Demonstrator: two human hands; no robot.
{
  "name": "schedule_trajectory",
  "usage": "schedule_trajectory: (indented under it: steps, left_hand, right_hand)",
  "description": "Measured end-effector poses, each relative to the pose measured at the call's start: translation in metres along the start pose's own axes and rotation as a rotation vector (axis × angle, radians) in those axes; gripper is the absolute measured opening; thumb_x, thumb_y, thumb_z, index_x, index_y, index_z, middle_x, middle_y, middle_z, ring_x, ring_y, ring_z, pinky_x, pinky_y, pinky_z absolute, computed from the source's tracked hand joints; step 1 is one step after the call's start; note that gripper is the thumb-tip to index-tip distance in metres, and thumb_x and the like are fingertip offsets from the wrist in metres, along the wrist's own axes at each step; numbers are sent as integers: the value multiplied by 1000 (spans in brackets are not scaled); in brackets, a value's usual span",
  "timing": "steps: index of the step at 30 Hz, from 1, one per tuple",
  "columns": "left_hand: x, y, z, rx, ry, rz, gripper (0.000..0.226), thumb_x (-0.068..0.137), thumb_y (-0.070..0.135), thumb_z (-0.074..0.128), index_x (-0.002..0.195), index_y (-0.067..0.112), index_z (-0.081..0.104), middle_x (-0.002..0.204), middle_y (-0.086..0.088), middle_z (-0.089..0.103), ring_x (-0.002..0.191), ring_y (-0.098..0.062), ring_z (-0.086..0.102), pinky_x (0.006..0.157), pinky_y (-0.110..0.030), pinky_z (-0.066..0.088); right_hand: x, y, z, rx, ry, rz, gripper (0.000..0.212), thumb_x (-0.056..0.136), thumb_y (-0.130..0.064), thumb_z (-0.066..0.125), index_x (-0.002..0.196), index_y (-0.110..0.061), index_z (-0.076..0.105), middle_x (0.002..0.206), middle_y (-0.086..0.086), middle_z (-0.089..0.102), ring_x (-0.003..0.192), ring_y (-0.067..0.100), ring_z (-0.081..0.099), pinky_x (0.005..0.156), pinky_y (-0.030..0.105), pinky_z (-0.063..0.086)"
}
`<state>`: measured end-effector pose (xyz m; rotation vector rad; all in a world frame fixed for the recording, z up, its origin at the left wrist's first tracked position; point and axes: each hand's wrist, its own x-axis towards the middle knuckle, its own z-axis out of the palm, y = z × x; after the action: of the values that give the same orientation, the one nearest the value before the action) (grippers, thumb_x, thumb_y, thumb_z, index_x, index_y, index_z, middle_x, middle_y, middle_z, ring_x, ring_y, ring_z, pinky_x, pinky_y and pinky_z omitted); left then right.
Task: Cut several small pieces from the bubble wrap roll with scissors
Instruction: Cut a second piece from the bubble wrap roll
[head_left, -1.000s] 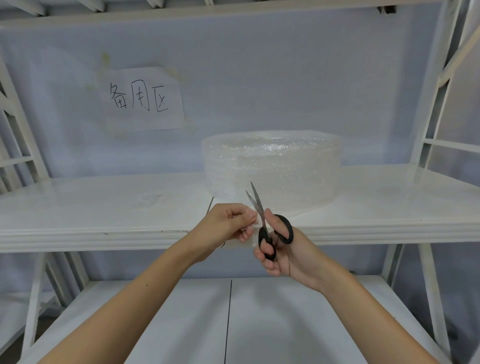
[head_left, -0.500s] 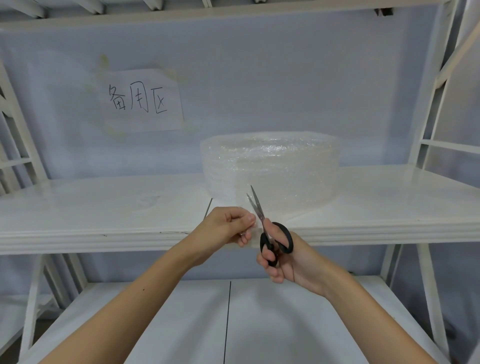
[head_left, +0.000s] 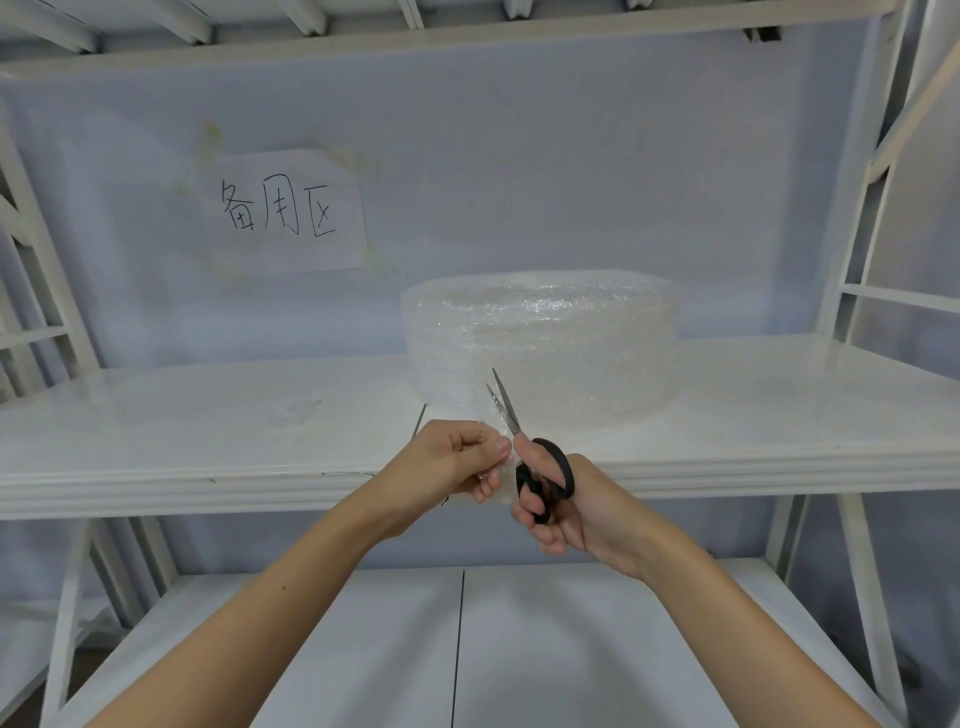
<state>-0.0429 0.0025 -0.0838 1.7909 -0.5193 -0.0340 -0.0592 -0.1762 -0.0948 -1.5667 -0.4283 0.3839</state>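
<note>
clear bubble wrap roll (head_left: 543, 343) set on white shelf (head_left: 208, 431) | loose end pinched by left hand (head_left: 457, 457) | black-handled scissors (head_left: 524, 452) gripped by right hand (head_left: 566, 504), blades parted | film judged light, limp, slippery; best held taut beside the cut

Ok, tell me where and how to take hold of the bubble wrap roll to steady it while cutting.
Hold the bubble wrap roll by its curved side wall, left hand coming from the left. It lies flat on the shelf like a wide drum, probably soft, so a light grip should do. The right hand works the scissors at its front.
</note>
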Motion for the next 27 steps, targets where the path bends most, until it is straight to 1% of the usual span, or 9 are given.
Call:
schedule_trajectory:
  steps: [5, 9, 11, 14, 17, 19, 21, 24, 27]
  left_hand:
    - [2, 0, 0, 10, -4, 2, 21, 99, 14, 55, 84, 2, 63, 64, -3, 57, 55, -12, 51, 59, -20, 46]
    - [2, -3, 0, -5, -1, 1, 28, 99, 17, 55, 89, -8, 63, 65, -3, 57, 56, -12, 51, 60, -20, 46]
    - [3, -2, 2, -11, 2, -1, 26, 99, 18, 55, 87, -4, 64, 65, -4, 57, 56, -12, 51, 60, -21, 46]
    - [3, 0, 1, 15, 5, -11, 27, 98, 21, 56, 87, -2, 65, 68, -6, 57, 57, -13, 52, 60, -20, 47]
    - [3, 4, -4, 40, 27, -31, 36, 93, 39, 59, 83, 6, 71, 71, -7, 59, 62, -16, 55, 65, -24, 49]
    - [4, 7, -5, 26, 77, -42, 51, 89, 51, 56, 89, 3, 71, 69, -6, 61, 61, -16, 56, 65, -26, 50]
    - [8, 9, -5, 1, 150, -56, 58, 89, 56, 52, 91, 0, 70, 64, -3, 62, 58, -15, 56, 64, -25, 51]
    - [12, 11, -2, 16, 258, -24, 44, 94, 46, 56, 85, 5, 70, 59, 6, 58, 58, -12, 54, 63, -23, 50]
    - [14, 10, -1, 27, 289, 8, 30, 97, 28, 59, 82, 4, 70, 63, 2, 61, 60, -14, 56, 62, -23, 52]
  right_hand:
    - [0, 0, -2, -23, 23, 1, 58, 68, -68, 61, 58, -14, 44, 62, 8, 44, 45, 16, 34, 44, 25, 30]
    - [-1, 0, -3, -23, 42, -20, 56, 68, -65, 62, 57, -13, 44, 59, 7, 46, 42, 14, 34, 42, 24, 29]
    - [0, 0, -2, -29, 63, -26, 55, 70, -64, 61, 56, -13, 44, 58, 7, 46, 41, 14, 34, 42, 24, 29]
    - [0, 3, -2, -37, 76, -24, 57, 65, -67, 64, 55, -15, 45, 57, 6, 45, 41, 14, 34, 43, 25, 28]
    - [0, 5, -2, -45, 72, -17, 58, 65, -69, 64, 56, -14, 44, 58, 6, 46, 42, 15, 34, 44, 25, 28]
    - [1, 5, -2, -47, 78, -10, 59, 65, -68, 65, 57, -14, 44, 59, 6, 46, 42, 15, 34, 44, 26, 28]
    - [2, 4, -2, -45, 83, -5, 60, 65, -69, 64, 59, -13, 42, 60, 7, 45, 42, 15, 33, 44, 26, 28]
    - [2, 4, 0, -35, 79, -10, 59, 67, -68, 64, 59, -13, 42, 60, 7, 45, 42, 15, 33, 44, 25, 28]
    - [2, 5, 0, -36, 66, -8, 61, 68, -69, 63, 59, -13, 42, 60, 7, 46, 44, 16, 34, 45, 26, 29]
